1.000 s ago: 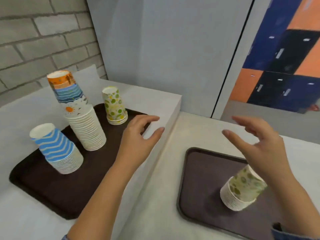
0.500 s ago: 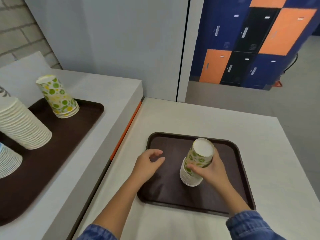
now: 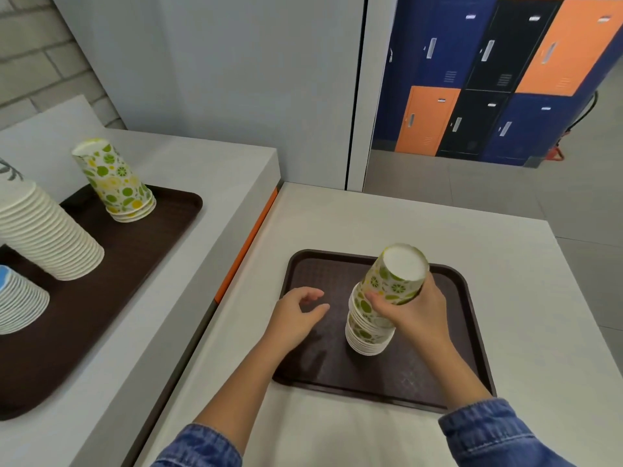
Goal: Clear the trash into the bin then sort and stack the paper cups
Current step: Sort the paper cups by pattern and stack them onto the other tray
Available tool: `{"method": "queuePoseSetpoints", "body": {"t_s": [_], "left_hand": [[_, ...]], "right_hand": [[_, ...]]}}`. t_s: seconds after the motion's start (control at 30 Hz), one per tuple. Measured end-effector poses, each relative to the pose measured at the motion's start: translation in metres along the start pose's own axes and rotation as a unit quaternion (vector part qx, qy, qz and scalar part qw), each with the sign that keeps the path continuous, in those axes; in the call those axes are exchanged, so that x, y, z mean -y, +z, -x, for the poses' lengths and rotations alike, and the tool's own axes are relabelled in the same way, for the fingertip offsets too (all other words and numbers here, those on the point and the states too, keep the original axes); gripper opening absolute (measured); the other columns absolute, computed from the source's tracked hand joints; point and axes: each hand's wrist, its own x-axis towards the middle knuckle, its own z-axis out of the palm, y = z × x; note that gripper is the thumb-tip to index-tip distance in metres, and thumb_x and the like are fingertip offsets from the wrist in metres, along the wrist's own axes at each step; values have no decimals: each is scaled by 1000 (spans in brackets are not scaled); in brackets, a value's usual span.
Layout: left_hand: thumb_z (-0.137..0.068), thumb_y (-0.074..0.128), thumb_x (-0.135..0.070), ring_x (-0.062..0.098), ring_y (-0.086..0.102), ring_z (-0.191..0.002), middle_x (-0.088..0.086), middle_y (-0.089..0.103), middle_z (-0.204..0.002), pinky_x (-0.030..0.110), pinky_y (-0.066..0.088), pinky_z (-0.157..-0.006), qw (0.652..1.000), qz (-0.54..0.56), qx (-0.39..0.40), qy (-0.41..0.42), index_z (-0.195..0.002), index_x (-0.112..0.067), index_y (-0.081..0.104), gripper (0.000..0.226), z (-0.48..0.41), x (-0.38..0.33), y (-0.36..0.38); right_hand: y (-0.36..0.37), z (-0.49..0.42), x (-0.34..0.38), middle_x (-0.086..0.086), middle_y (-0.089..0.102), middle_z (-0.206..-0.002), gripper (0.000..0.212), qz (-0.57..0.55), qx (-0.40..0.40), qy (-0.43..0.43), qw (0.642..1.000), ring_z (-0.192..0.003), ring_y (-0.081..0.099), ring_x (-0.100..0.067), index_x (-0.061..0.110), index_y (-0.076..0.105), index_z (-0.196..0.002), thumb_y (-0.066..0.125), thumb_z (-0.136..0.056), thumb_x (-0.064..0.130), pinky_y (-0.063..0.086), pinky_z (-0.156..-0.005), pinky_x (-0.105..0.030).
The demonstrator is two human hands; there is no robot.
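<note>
The step in hand looks like the sorting: bringing cups with the same print together. The low tabletop (image 3: pixel 505 264) on the right holds a small brown tray (image 3: pixel 451 358). On it stands the near lime-print stack (image 3: pixel 369 335), its cups upside down. The right hand (image 3: pixel 416 310) has its grip wrapped round the upper part of this stack, which leans a little away from the lower cups. The left hand (image 3: pixel 293 315) hovers over the tray just beside the stack, its grip released and holding nothing.

I think the next move is to lift the stack, carry it left and far to the other lime-print stack (image 3: pixel 116 183), and set it on top. That calls for a hold low enough that no cups drop off.

The higher tabletop (image 3: pixel 209 163) is on the left, and the step up to it is in the way. Coloured lockers (image 3: pixel 505 79) stand far behind. A big brown tray (image 3: pixel 111 298) lies on the higher tabletop. On it a tall white stack (image 3: pixel 47 241) and a blue stack (image 3: pixel 18 301) stand near the matching cups, close enough to bump. No trash and no bin show
</note>
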Motion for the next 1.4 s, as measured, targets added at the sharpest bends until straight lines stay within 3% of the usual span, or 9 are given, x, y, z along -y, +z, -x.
{"method": "queuePoseSetpoints", "body": {"t_s": [0.2, 0.33, 0.4, 0.53, 0.7, 0.8, 0.97, 1.2, 1.4], "left_hand": [[-68, 83, -32, 8, 43, -127, -9, 49, -135, 26, 36, -104, 995, -1, 100, 8, -142, -24, 38, 88, -4, -2, 15], [-54, 90, -37, 7, 35, -137, -13, 37, -148, 32, 32, -112, 986, 12, 157, 47, -146, -28, 29, 111, -7, -14, 42], [-49, 92, -38, 4, 46, -127, -16, 48, -137, 32, 41, -106, 987, 39, 142, 64, -135, -37, 38, 101, -6, -21, 59], [-52, 92, -28, 0, 55, -113, -18, 57, -121, 24, 46, -96, 989, 91, 97, 67, -123, -44, 40, 89, -6, -29, 85], [-56, 91, -26, 0, 55, -109, -19, 57, -115, 13, 46, -89, 991, 100, 68, 60, -124, -39, 40, 85, -6, -22, 97], [-57, 91, -25, -1, 56, -104, -19, 57, -109, 5, 43, -81, 993, 94, 41, 61, -123, -35, 43, 82, -6, -24, 101], [-58, 90, -24, 2, 58, -98, -16, 59, -101, 14, 48, -83, 995, 88, -33, 45, -122, -24, 50, 76, -8, -24, 99], [-55, 90, -29, 8, 55, -94, -9, 58, -104, 22, 45, -81, 987, 95, -128, -15, -122, -18, 48, 80, -14, -29, 51], [-52, 91, -27, 10, 62, -95, -11, 63, -99, 25, 53, -81, 958, 135, -250, 35, -110, -21, 51, 71, -13, -59, -43]], "right_hand": [[-25, -11, 21, 6, 69, -102, 63, -70, -48, 1, 996, -93, 66, -10, 17, 59, -112, 89, -58, 27, 55, -80, -31], [-47, -19, 38, -5, 71, -102, 49, -213, -77, 5, 974, -88, 70, -9, 4, 62, -113, 82, -69, 14, 56, -66, -19], [-53, -24, 41, -9, 71, -103, 46, -307, -72, 30, 948, -88, 71, -14, -1, 62, -113, 78, -71, 12, 56, -65, -21], [-58, -36, 36, -6, 71, -104, 63, -423, -77, 83, 899, -96, 70, -20, 8, 63, -107, 82, -51, 28, 58, -79, -35], [-59, -45, 22, -1, 73, -92, 23, -466, -85, 118, 873, -81, 72, -12, 11, 63, -102, 69, -80, 11, 57, -65, -27], [-58, -48, 15, -2, 73, -95, 21, -487, -81, 141, 858, -82, 71, -13, 12, 62, -101, 67, -81, 12, 58, -66, -28], [-55, -52, 11, -2, 73, -95, 21, -506, -66, 148, 847, -84, 72, -14, 12, 62, -103, 66, -82, 12, 59, -76, -33], [-38, -55, 21, 3, 75, -88, 17, -542, -30, 159, 825, -82, 71, -12, 16, 62, -99, 66, -82, 16, 59, -75, -30], [-1, -59, 49, 0, 71, -99, 15, -560, 41, 168, 810, -92, 68, -14, 17, 60, -99, 62, -84, 19, 56, -83, -32]]}}
